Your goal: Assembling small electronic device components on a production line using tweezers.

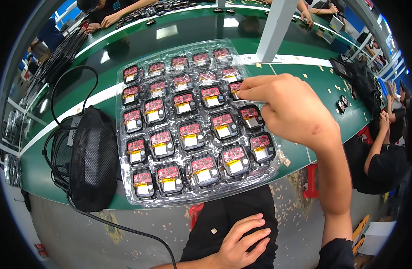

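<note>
A clear plastic blister tray lies on the green bench, its pockets filled with rows of small square black watch-like cases. Each case shows a red circuit board, yellow tape and a pale rectangular block. My right hand reaches over the tray's right side, fingers pinched together at a case in the rightmost column. The fingertips partly cover that case, and whatever they grip is hard to make out. Just below them sits another case with a greyer block. My left hand rests on my dark-clothed thigh, fingers spread and holding nothing.
Left of the tray stands a black mesh bag with a looping black cable. A grey metal post rises behind the tray. Small pale scraps dot the bench at right, near two loose cases. Other people work across and to the right.
</note>
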Available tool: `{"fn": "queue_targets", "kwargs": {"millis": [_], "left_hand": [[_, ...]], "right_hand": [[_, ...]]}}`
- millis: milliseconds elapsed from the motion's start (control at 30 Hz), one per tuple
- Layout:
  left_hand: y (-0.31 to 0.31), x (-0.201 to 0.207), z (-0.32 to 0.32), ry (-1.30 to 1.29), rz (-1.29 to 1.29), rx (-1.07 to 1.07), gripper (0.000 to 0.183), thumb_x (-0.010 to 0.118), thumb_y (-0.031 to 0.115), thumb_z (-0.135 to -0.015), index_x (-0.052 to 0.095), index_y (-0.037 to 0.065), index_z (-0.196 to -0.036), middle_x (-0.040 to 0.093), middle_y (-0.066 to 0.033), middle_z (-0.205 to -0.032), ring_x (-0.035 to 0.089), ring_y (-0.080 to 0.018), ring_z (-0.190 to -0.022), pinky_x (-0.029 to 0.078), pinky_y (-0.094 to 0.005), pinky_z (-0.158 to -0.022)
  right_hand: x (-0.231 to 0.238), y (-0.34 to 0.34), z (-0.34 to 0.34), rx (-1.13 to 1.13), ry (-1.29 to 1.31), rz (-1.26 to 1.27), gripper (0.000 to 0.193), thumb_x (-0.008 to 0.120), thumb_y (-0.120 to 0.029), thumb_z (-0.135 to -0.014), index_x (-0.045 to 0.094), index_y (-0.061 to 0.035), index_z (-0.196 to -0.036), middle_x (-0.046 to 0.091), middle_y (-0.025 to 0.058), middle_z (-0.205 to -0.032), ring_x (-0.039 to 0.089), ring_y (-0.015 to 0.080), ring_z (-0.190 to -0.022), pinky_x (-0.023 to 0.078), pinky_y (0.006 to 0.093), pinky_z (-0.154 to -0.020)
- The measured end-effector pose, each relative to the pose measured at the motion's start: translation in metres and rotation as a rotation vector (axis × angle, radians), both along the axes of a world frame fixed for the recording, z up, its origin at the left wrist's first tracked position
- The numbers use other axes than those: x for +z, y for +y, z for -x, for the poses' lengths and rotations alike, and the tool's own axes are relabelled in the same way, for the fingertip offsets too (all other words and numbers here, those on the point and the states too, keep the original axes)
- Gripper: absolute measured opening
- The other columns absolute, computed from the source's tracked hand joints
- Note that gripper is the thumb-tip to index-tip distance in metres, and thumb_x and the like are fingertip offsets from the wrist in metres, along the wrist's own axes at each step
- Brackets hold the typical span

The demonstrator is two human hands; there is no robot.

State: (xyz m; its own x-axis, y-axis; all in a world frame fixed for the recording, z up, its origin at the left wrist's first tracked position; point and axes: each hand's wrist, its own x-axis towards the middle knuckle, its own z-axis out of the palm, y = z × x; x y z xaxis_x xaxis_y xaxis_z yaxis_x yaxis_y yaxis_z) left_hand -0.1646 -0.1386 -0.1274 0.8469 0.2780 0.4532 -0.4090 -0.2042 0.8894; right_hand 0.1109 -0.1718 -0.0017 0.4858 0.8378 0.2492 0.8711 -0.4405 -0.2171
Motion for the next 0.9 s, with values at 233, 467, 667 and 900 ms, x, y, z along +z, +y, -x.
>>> {"fn": "queue_targets", "kwargs": {"millis": [233, 467, 667, 900], "left_hand": [[-0.001, 0.017, -0.005, 0.032, -0.054, -0.038, 0.038, 0.077, -0.007, -0.077, 0.065, -0.003, -0.113, 0.063, -0.0216, -0.118, 0.065, -0.0416, -0.112, 0.056, -0.0453, -0.092], [-0.004, 0.013, -0.001, 0.057, -0.048, -0.054, 0.037, 0.076, -0.008, -0.077, 0.066, -0.003, -0.112, 0.063, -0.0217, -0.118, 0.065, -0.0407, -0.113, 0.055, -0.0453, -0.093], [0.005, 0.014, -0.007, 0.067, -0.104, 0.031, 0.035, 0.076, -0.007, -0.077, 0.067, -0.002, -0.110, 0.065, -0.0213, -0.117, 0.066, -0.0400, -0.111, 0.055, -0.0441, -0.093], [0.005, 0.015, -0.016, 0.081, -0.125, 0.004, 0.034, 0.074, -0.009, -0.077, 0.067, -0.002, -0.110, 0.065, -0.0207, -0.115, 0.067, -0.0397, -0.110, 0.055, -0.0440, -0.093]], "right_hand": [[-0.003, -0.022, 0.009, 0.018, 0.028, 0.081, 0.053, 0.050, 0.010, -0.075, 0.067, -0.0004, -0.125, 0.065, 0.0126, -0.135, 0.067, 0.0360, -0.110, 0.055, 0.0446, -0.092], [-0.005, -0.027, 0.009, 0.062, 0.083, -0.147, 0.055, 0.046, 0.013, -0.075, 0.063, 0.0024, -0.127, 0.065, 0.0190, -0.133, 0.064, 0.0392, -0.116, 0.051, 0.0440, -0.099], [-0.018, -0.059, 0.020, -0.045, 0.093, -0.390, 0.048, 0.049, 0.013, -0.072, 0.069, 0.0004, -0.114, 0.067, 0.0196, -0.122, 0.066, 0.0404, -0.107, 0.055, 0.0428, -0.094], [-0.018, -0.052, 0.055, -0.010, -0.044, -0.123, 0.050, 0.058, 0.007, -0.073, 0.073, -0.0097, -0.118, 0.071, 0.0038, -0.126, 0.073, 0.0255, -0.080, 0.057, 0.0341, -0.061]]}}
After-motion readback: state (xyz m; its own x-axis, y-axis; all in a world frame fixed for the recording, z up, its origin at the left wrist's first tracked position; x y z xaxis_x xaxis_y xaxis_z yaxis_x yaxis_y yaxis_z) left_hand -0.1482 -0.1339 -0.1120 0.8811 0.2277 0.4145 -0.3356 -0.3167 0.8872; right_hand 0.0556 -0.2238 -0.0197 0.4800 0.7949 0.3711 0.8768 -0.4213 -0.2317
